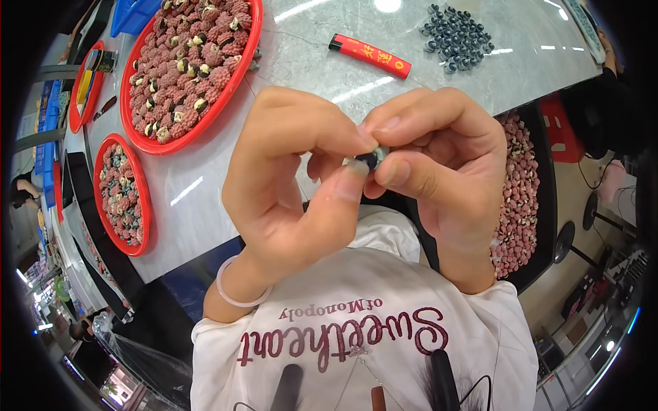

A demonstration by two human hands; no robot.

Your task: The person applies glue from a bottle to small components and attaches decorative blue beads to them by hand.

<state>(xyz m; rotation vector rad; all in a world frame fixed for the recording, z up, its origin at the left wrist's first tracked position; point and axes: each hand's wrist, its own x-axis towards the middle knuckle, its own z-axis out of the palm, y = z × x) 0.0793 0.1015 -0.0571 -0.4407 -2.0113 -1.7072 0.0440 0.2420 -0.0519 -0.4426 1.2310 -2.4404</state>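
In front of my chest, both hands meet over a small dark blue and pale grey-green piece [371,160]. My left hand [291,181] pinches its dark side between thumb and forefinger. My right hand [449,154] closes thumb and fingers on the pale side. The fingers cover most of the piece, so its full shape is hidden. Beyond the right hand, a pile of small dark blue and grey pieces [457,39] lies on the grey marbled table [301,68]. A slim red case with a black end [370,56] lies nearer the middle.
At the left stand a large red round tray [255,51] of pink flower-like pieces and a smaller red tray [144,212] of pink and teal ones. More pink pieces [517,205] fill a black container at my right. A blue bin [130,17] sits at the far left.
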